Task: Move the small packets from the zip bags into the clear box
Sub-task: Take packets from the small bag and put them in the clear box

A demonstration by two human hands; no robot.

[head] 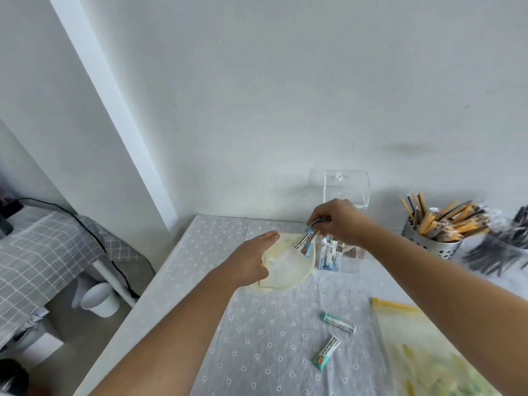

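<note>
My left hand (251,258) grips a pale yellow zip bag (285,267) on the table, holding its mouth. Just above the bag's far edge, my right hand (340,221) pinches a few blue and white small packets (307,241). The clear box (343,252) stands right behind them with its lid (345,187) raised; several packets stand inside it. Two green and white packets (338,322) (326,352) lie loose on the cloth nearer to me. A second zip bag (423,352) with a yellow seal lies flat at the lower right.
A perforated metal cup (428,238) full of yellow and brown sticks stands at the right, with a blurred holder of dark sticks (503,247) beyond it. The table's left edge (137,304) drops to the floor, where a white cup (98,300) sits beside a checked bed.
</note>
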